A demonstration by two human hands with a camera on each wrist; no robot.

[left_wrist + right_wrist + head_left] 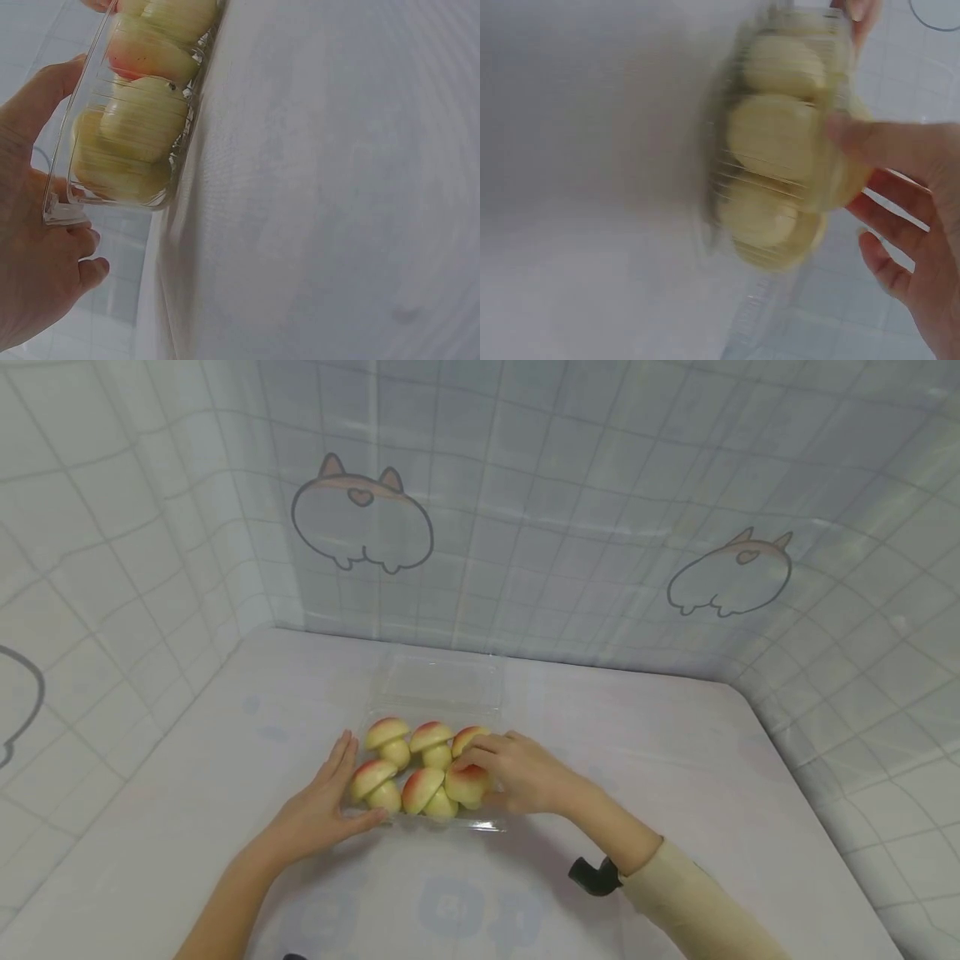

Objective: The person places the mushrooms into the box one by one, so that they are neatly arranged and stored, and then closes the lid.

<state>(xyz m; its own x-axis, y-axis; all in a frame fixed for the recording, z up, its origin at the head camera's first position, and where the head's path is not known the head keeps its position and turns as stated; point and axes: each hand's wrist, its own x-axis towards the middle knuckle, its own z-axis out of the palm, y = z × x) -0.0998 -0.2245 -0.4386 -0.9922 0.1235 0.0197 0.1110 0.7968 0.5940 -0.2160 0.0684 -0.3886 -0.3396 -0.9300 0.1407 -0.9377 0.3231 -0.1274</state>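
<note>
A clear plastic clamshell box [491, 825] lies on the table with its lid [442, 683] folded open toward the wall. Several yellow mushroom-shaped pieces [431, 739] with reddish caps sit in it in two rows. At the front right of the box, my right hand [525, 772] holds one mushroom-shaped piece [465, 787] by its cap, fingers bent over it; in the right wrist view its yellow side [855, 176] shows beside the thumb. Along the box's left side rests my left hand [318, 810], fingers extended, thumb at the front rim.
A black curved object [595, 877] lies on the table, partly hidden beneath the right forearm. Another dark thing [295, 957] just shows at the bottom edge of the head view. Grid-patterned cloth walls [540, 527] close in the back and sides.
</note>
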